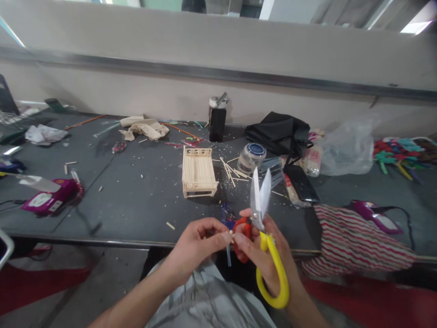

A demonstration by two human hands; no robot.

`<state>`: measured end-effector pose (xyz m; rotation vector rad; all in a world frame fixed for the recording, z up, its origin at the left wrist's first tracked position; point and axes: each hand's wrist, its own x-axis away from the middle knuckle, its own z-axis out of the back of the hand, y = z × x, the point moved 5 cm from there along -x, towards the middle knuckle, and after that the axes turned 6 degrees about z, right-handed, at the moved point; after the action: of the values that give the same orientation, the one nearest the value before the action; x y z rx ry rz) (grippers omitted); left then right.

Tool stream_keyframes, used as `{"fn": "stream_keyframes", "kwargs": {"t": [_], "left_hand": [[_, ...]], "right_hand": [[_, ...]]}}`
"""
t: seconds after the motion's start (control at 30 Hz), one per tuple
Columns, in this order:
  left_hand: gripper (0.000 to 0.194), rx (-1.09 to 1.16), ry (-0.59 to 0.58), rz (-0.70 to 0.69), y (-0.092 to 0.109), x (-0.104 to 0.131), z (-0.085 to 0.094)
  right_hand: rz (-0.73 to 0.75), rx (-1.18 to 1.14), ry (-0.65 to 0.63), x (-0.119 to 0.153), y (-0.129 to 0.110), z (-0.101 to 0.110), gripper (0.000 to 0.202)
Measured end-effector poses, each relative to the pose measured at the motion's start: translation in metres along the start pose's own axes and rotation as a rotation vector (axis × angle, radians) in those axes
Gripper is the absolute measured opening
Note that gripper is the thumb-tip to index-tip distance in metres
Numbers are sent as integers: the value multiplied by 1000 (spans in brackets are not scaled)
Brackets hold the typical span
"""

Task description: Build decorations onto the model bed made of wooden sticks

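Dark grey bench (pixel 126 191) runs along a pale wall (pixel 136 82), scattered with wood crumbs; clock directions here start from the hands, twelve being straight ahead. Between twelve and one stands a clear jar (pixel 248 165) with a blue top, its contents too blurred to tell. At twelve, against the wall, a white-topped can (pixel 215 101) is partly hidden by a black slab (pixel 217 125); what it holds cannot be seen. Black bag (pixel 276 130) slumps at one, and a crumpled clear plastic bag (pixel 348 152) lies at two. Nearer, between one and two, a clear packet (pixel 294 193) is partly under a black phone (pixel 302 183).

Over the bench's near edge, the left hand (pixel 198 241) has its grip pinching a small pale piece (pixel 231 234) between thumb and finger. The right hand's (pixel 259 259) grip meets that piece with its fingertips and also carries yellow-handled scissors (pixel 256 205), blades parted and pointing to twelve. At eleven, a small wooden bed (pixel 199 172) sits upright, with loose sticks (pixel 234 172) just beside it.
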<state>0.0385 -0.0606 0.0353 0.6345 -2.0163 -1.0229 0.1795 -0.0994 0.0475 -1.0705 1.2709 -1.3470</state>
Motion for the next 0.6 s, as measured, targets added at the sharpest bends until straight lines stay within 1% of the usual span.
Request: {"fn": "stream_keyframes", "kwargs": {"t": [0.17,0.23,0.33,0.5,0.6], "left_hand": [[26,64,63,41,-4,-2,4],[25,122,98,44,-5,-2,7],[25,166,143,-8,-3,-1,11],[28,108,212,-114,1,1,13],[28,53,244,-165,1,2,14]], "right_hand": [[59,145,-42,1,-4,2,34],[87,200,-30,3,-3,5,36],[106,279,-34,11,3,7,42],[153,407,-198,25,17,1,47],[210,483,-237,28,17,-1,49]]}}
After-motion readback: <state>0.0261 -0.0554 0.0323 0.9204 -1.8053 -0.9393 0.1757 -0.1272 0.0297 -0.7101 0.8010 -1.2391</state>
